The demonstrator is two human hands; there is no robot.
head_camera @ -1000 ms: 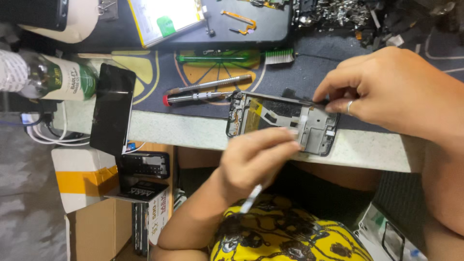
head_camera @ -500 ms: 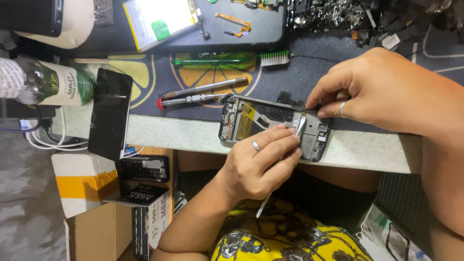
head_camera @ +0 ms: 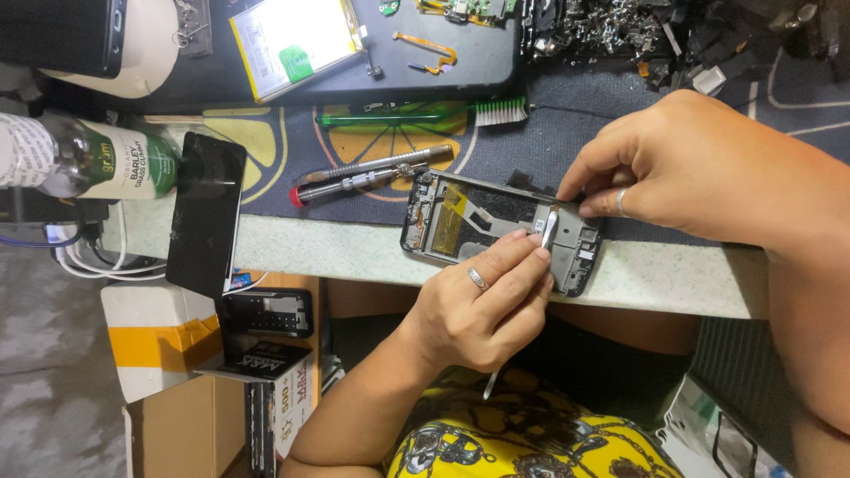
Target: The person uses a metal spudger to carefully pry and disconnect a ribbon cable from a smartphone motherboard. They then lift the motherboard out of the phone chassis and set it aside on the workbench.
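Opened phone [head_camera: 496, 226] under tweezers [head_camera: 547, 232] (right hand [head_camera: 482, 310]), left hand [head_camera: 708, 168] steadying edge

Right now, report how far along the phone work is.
Done: the open phone lies with its back off and insides exposed, and a battery lies apart on the dark tray. In hand: the left hand works a thin metal tool on the frame while the right hand grips its far edge. Left: nothing looks refitted yet; two screwdrivers lie unused.

phone frame [head_camera: 496, 226] at table edge | screwdrivers [head_camera: 372, 173] behind it | brush [head_camera: 425, 115] farther back | slab phone [head_camera: 205, 212] left (overhanging edge)
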